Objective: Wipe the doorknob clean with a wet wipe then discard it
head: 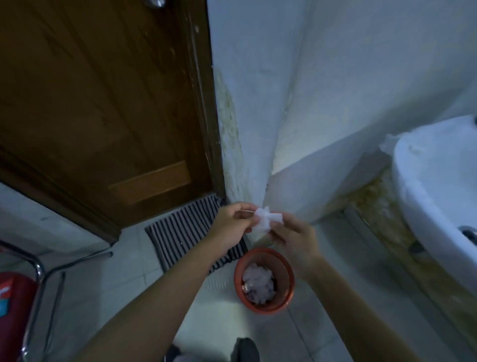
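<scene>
A crumpled white wet wipe (265, 221) is pinched between both hands in front of me, above the floor. My left hand (232, 221) grips its left side and my right hand (294, 239) grips its right side. Just below the hands stands a round orange bin (289, 297) with several used white wipes inside. The metal doorknob (154, 2) shows only partly at the very top edge, on the brown wooden door (98, 103).
A striped mat (185, 230) lies at the door's foot. A white sink (433, 186) juts in at the right. A metal chair frame (38, 271) with a red item is at the lower left. White walls meet in a corner behind the hands.
</scene>
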